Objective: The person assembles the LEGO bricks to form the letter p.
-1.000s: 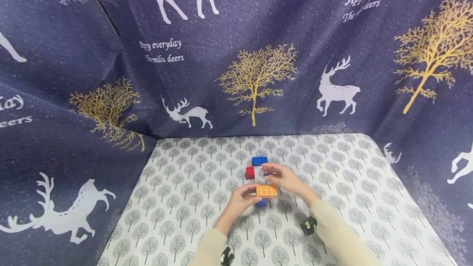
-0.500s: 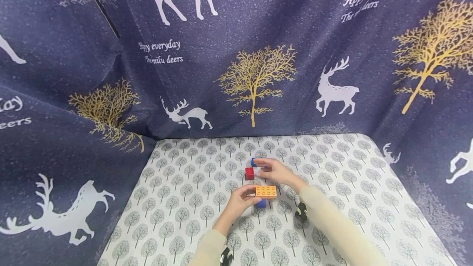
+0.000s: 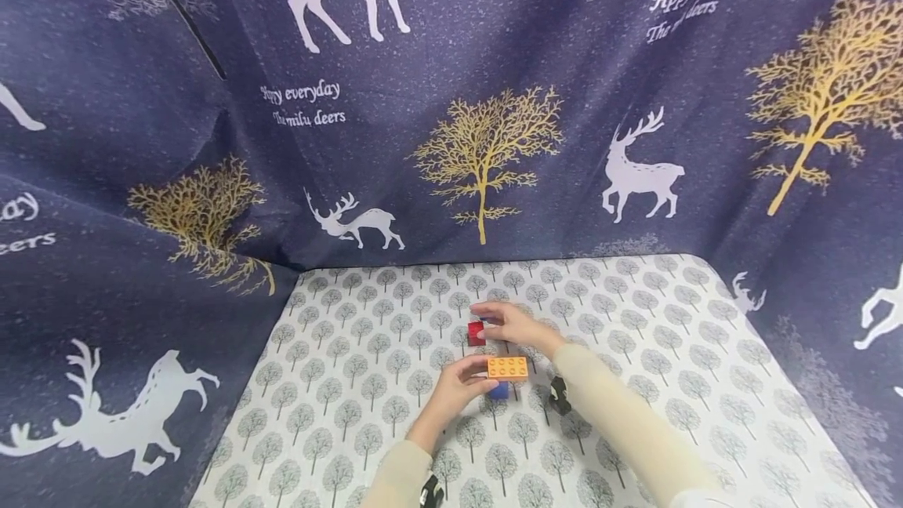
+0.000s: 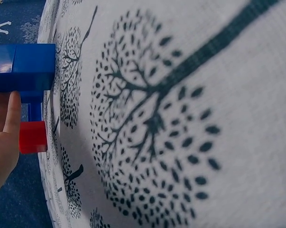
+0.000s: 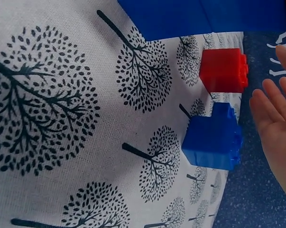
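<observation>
My left hand (image 3: 455, 386) grips a stack of toy building bricks, an orange brick (image 3: 507, 368) on top with a blue brick (image 3: 498, 390) visible below it. In the left wrist view the stack's blue side (image 4: 24, 66) rests against the fingers. My right hand (image 3: 518, 326) reaches over a red brick (image 3: 476, 334), the thumb overlapping it in the head view. From the right wrist, the extended fingers appear apart from that red brick (image 5: 222, 70) and from a blue brick (image 5: 210, 140). The right hand mostly hides the loose blue bricks in the head view.
A white cloth with a grey tree print (image 3: 339, 445) covers the table. Dark blue curtain fabric (image 3: 451, 179) with deer and gold trees hangs along the back and both sides. Another blue piece (image 5: 223, 110) shows behind the nearer blue brick.
My right hand has moved left, away from the orange brick's side and over the blue bricks to the red one. The left hand keeps holding the stack in nearly the same place.
</observation>
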A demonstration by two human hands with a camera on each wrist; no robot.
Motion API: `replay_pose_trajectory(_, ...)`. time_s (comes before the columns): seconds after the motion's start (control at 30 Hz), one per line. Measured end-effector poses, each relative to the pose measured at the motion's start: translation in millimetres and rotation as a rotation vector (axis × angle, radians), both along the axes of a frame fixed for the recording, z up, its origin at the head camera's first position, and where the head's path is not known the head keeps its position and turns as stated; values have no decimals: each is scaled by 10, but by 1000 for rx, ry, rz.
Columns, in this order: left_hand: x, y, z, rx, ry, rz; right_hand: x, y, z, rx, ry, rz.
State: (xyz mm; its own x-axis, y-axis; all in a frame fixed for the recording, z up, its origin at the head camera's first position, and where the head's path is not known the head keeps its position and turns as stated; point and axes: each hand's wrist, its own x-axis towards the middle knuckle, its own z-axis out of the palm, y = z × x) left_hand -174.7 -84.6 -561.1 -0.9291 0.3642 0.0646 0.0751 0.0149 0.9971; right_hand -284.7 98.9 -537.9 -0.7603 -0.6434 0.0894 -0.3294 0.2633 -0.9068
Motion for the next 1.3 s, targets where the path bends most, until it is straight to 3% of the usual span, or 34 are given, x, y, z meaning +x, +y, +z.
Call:
replay_pose_trajectory(0.13, -44, 11, -145, -3, -3, -1, -2, -27, 9, 56, 11, -18)
replay_pose_trajectory(0.27, -33, 1, -140, -7, 14, -6, -15, -72, -9, 96, 25, -32)
replay_pose_trajectory(0.5, -30, -6, -142, -33, -20, 16, -41, -104, -75, 84, -3, -15)
replay_pose_trajectory(0.7, -42, 2, -158, -31, 10, 10, -59, -112, -130, 128, -6, -24)
replay_pose_trajectory(0.87, -34, 3, -105, -18, -11, 6, -73, -140, -148, 146, 14, -36)
replay_pose_trajectory(1.1, 47, 2, 120, -12, -8, 0, -53, -192, -176, 154, 17, -51)
replay_pose_trajectory(1.3, 54, -2, 127, -4, -5, -6, -33, -204, -163, 156, 30, -68)
